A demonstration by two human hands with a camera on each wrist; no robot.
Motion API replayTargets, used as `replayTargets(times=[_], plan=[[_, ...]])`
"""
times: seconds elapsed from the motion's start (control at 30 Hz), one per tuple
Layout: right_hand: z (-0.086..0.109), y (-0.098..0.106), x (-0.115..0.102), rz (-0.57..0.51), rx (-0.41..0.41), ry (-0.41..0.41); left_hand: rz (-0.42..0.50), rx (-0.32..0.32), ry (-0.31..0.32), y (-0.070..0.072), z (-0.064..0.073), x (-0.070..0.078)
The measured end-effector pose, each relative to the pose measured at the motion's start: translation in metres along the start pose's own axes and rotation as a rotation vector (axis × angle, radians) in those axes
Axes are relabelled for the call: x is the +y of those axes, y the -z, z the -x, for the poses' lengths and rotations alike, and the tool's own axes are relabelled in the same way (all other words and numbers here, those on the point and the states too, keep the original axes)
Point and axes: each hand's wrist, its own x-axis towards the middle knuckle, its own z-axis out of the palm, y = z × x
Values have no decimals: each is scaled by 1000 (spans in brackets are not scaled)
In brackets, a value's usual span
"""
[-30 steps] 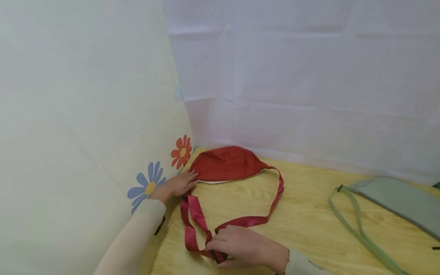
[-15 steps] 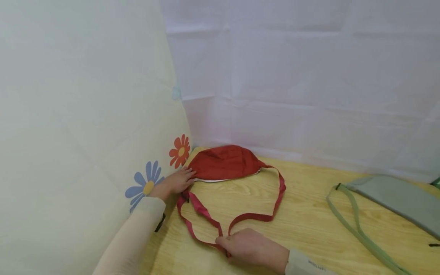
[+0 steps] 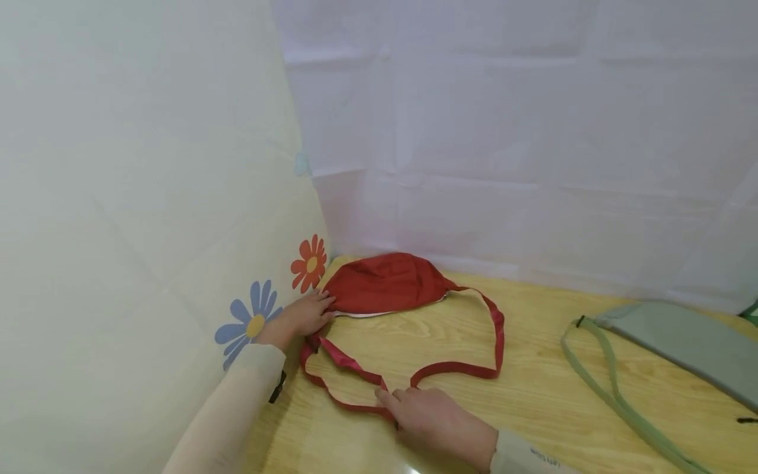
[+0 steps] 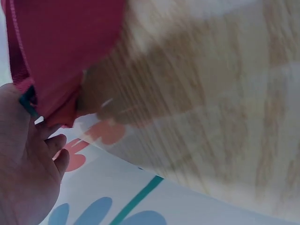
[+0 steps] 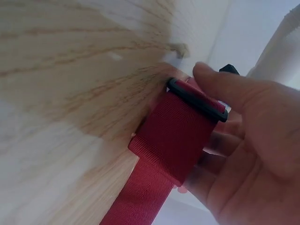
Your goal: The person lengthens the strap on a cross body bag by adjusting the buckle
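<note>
A red waist bag (image 3: 387, 283) lies at the back left of the wood-grain table, its white-edged side facing me. At its left end, my left hand (image 3: 308, 315) grips the bag where the strap joins it; a small dark buckle (image 4: 28, 101) shows there in the left wrist view. The dark red strap (image 3: 454, 368) loops forward over the table. Near the front, my right hand (image 3: 441, 421) holds the strap between thumb and fingers. Beside that thumb, the right wrist view shows a black strap slider (image 5: 197, 99) with doubled webbing running from it.
To the right lies a grey-green bag (image 3: 681, 342) with a pale green strap (image 3: 630, 411) reaching toward the front. A white cloth with printed flowers (image 3: 255, 326) hangs close by my left arm. Another white cloth (image 3: 474, 131) closes off the back.
My right hand has drawn the strap slightly to the right and shifted its hold, spreading the loop wider. My left hand stays at the bag's left end.
</note>
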Motion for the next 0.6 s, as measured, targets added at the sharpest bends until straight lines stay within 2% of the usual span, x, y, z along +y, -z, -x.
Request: replayTargets(times=[0.13,0.27,0.47,0.6], plan=[[3,-2,5,24,53,73,-9,37,-6,0,0,2],[7,-1,12,-10,127,135,-33,94,-36,1,0,8],[18,10,27,-47,212,91,-35,186,-123,7,2,27],[27,16,40,-63,265,53,9,193,-143,10,4,43]])
